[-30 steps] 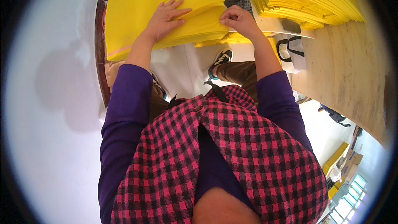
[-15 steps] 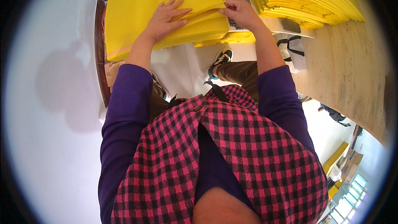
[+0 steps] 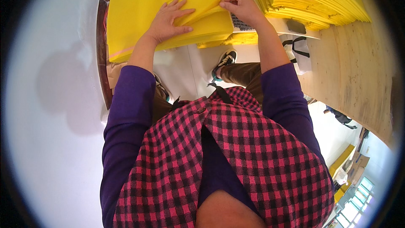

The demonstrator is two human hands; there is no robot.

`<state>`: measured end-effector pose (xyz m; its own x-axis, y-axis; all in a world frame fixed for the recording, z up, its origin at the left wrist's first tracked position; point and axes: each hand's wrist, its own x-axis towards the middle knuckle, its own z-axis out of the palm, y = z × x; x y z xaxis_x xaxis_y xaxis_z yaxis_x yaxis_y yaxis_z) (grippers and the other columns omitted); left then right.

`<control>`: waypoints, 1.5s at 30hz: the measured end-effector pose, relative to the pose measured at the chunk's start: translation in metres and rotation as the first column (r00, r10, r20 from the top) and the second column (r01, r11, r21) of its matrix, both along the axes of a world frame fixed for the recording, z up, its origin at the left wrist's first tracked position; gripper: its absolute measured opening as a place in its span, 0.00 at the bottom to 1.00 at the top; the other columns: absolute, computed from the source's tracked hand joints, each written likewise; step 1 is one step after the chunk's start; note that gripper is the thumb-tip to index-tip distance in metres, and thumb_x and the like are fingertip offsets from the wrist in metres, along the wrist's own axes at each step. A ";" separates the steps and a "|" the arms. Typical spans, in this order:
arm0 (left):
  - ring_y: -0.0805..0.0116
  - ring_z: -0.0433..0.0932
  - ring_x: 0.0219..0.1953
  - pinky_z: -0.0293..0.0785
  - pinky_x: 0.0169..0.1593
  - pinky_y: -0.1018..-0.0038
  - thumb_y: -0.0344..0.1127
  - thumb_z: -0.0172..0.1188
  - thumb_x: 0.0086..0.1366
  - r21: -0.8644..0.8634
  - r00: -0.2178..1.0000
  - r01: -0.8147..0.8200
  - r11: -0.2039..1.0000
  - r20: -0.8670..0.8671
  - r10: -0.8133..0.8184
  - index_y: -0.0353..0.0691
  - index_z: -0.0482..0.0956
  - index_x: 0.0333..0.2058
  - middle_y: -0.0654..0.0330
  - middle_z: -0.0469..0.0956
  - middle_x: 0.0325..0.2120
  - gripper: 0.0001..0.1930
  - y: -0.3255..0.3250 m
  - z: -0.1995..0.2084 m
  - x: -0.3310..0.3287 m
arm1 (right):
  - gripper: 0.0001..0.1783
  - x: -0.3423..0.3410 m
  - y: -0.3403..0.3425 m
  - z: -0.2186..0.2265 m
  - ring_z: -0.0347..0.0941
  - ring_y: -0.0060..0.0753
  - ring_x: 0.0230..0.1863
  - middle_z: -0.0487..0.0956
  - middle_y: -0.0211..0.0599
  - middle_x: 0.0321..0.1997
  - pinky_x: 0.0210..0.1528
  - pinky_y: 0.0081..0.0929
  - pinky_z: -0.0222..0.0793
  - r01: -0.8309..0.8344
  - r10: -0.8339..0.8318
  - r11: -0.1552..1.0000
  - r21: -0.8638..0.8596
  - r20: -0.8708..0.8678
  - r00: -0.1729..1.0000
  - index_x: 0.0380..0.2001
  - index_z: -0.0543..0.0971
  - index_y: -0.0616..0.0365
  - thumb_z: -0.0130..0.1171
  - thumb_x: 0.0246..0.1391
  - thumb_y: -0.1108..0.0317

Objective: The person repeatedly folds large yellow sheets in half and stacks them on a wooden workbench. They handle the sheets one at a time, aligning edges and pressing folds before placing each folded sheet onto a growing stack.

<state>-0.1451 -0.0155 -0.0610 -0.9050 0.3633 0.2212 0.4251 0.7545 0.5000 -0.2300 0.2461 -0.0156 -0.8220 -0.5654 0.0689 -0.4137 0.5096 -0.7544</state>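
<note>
A thick stack of yellow sheets (image 3: 143, 4), thin and soft like paper or fabric, lies in front of me. My left hand (image 3: 168, 20) rests flat on top of it with the fingers spread. At the stack's right edge, my right hand (image 3: 242, 8) pinches the edge of the upper yellow sheet between thumb and fingers. A raised crease runs across the sheet between my two hands. How many layers the pinch holds is hidden. A dark, textured pad (image 3: 240, 23) shows under my right hand, beside the stack.
Folded yellow sheets (image 3: 320, 2) are piled at the far right on a light wooden board (image 3: 350, 67). A dark grey block (image 3: 296, 26) sits by that pile. Below the board's edge stands a white bag with black handles (image 3: 300, 52). A white wall (image 3: 50, 152) rises on the left.
My right hand has moved slightly left and away from me with the sheet edge, and the layers that were fanned there lie closer together. My left hand has stayed nearly in place.
</note>
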 end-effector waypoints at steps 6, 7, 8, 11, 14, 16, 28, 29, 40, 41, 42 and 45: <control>0.51 0.48 0.67 0.37 0.68 0.58 0.51 0.62 0.52 0.010 1.000 0.007 1.000 -0.006 -0.007 0.56 0.72 0.55 0.54 0.58 0.63 0.29 0.000 -0.002 -0.001 | 0.14 -0.002 0.000 -0.003 0.68 0.23 0.26 0.76 0.31 0.24 0.31 0.24 0.65 0.007 -0.009 0.997 -0.072 -0.021 1.000 0.30 0.79 0.60 0.62 0.49 0.59; 0.51 0.48 0.67 0.37 0.68 0.58 0.50 0.62 0.52 0.011 1.000 0.008 1.000 -0.006 -0.008 0.56 0.72 0.55 0.54 0.58 0.63 0.29 -0.001 -0.002 -0.001 | 0.14 -0.002 -0.001 -0.004 0.68 0.23 0.26 0.76 0.31 0.24 0.31 0.23 0.65 0.005 -0.008 0.996 -0.085 -0.035 0.999 0.30 0.79 0.60 0.62 0.49 0.59; 0.51 0.48 0.67 0.37 0.68 0.58 0.50 0.62 0.52 0.007 1.000 0.007 1.000 -0.001 -0.007 0.56 0.72 0.55 0.54 0.58 0.63 0.29 -0.001 -0.002 -0.001 | 0.13 -0.002 -0.001 -0.004 0.68 0.23 0.26 0.76 0.31 0.24 0.31 0.23 0.65 0.003 -0.007 0.995 -0.097 -0.035 0.999 0.29 0.79 0.61 0.62 0.49 0.60; 0.51 0.48 0.67 0.37 0.68 0.58 0.50 0.62 0.53 0.013 1.000 0.012 1.000 -0.003 -0.012 0.56 0.72 0.55 0.54 0.58 0.63 0.29 -0.001 -0.002 -0.002 | 0.13 -0.002 -0.002 -0.005 0.68 0.23 0.27 0.76 0.31 0.24 0.31 0.23 0.65 0.010 -0.013 0.995 -0.101 -0.027 1.000 0.29 0.79 0.61 0.62 0.49 0.60; 0.51 0.48 0.67 0.37 0.68 0.58 0.49 0.62 0.53 0.013 1.000 0.010 1.000 0.001 -0.010 0.56 0.72 0.55 0.55 0.57 0.63 0.28 -0.001 -0.003 -0.002 | 0.13 -0.002 -0.002 -0.003 0.69 0.23 0.27 0.76 0.31 0.24 0.31 0.23 0.65 0.018 -0.020 0.996 -0.083 -0.021 1.000 0.30 0.80 0.61 0.62 0.50 0.60; 0.52 0.48 0.67 0.36 0.69 0.58 0.48 0.62 0.53 0.015 1.000 0.009 1.000 -0.004 -0.008 0.56 0.72 0.55 0.55 0.57 0.63 0.28 -0.001 -0.003 -0.001 | 0.13 -0.002 -0.002 -0.002 0.68 0.21 0.28 0.76 0.29 0.25 0.32 0.21 0.66 0.013 -0.014 0.998 -0.054 -0.022 1.000 0.31 0.79 0.61 0.61 0.51 0.61; 0.53 0.48 0.67 0.37 0.68 0.59 0.42 0.58 0.57 -0.007 1.000 -0.001 1.000 -0.012 0.001 0.55 0.72 0.55 0.56 0.57 0.64 0.25 -0.001 -0.007 -0.002 | 0.10 0.007 0.018 -0.017 0.69 0.22 0.28 0.77 0.28 0.26 0.32 0.20 0.66 0.118 -0.133 0.967 -0.225 -0.052 0.990 0.31 0.80 0.58 0.63 0.48 0.64; 0.53 0.48 0.67 0.37 0.68 0.59 0.42 0.57 0.57 -0.015 1.000 -0.003 1.000 -0.010 0.002 0.55 0.72 0.55 0.56 0.57 0.63 0.25 -0.001 -0.007 -0.002 | 0.10 0.009 0.024 -0.019 0.68 0.21 0.28 0.76 0.27 0.27 0.32 0.20 0.65 0.101 -0.110 0.970 -0.222 -0.027 0.994 0.32 0.80 0.57 0.64 0.47 0.65; 0.53 0.48 0.67 0.38 0.68 0.60 0.40 0.56 0.58 0.022 1.000 0.001 1.000 0.003 -0.001 0.53 0.72 0.55 0.57 0.57 0.63 0.24 -0.003 -0.008 -0.002 | 0.09 0.021 0.033 -0.042 0.67 0.22 0.31 0.70 0.27 0.29 0.35 0.20 0.65 -0.016 0.035 0.994 -0.104 0.182 0.983 0.30 0.81 0.57 0.67 0.43 0.70; 0.53 0.48 0.67 0.38 0.68 0.60 0.40 0.56 0.58 0.025 1.000 0.000 1.000 0.009 -0.001 0.53 0.72 0.55 0.57 0.57 0.63 0.24 -0.003 -0.008 -0.002 | 0.08 0.020 0.033 -0.042 0.68 0.23 0.31 0.70 0.28 0.29 0.35 0.21 0.66 -0.031 0.049 0.993 -0.117 0.156 0.986 0.30 0.80 0.57 0.66 0.43 0.70; 0.53 0.48 0.67 0.38 0.68 0.60 0.41 0.56 0.58 0.027 1.000 0.003 1.000 0.004 -0.003 0.54 0.72 0.55 0.57 0.57 0.64 0.24 -0.003 -0.008 -0.002 | 0.08 0.019 0.033 -0.042 0.68 0.24 0.31 0.71 0.29 0.29 0.36 0.21 0.66 -0.036 0.054 0.992 -0.121 0.145 0.988 0.30 0.80 0.58 0.66 0.44 0.70; 0.53 0.48 0.67 0.37 0.68 0.60 0.41 0.56 0.58 0.029 1.000 0.000 1.000 0.005 0.000 0.54 0.72 0.55 0.57 0.57 0.64 0.24 -0.002 -0.008 -0.003 | 0.07 0.016 0.034 -0.036 0.69 0.26 0.31 0.71 0.31 0.29 0.36 0.23 0.67 -0.048 0.059 0.994 -0.101 0.110 0.992 0.29 0.79 0.60 0.64 0.46 0.69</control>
<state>-0.1479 -0.0176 -0.0689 -0.9059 0.3572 0.2275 0.4231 0.7395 0.5235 -0.2139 0.2799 -0.0518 -0.7965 -0.6036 0.0353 -0.3482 0.4103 -0.8429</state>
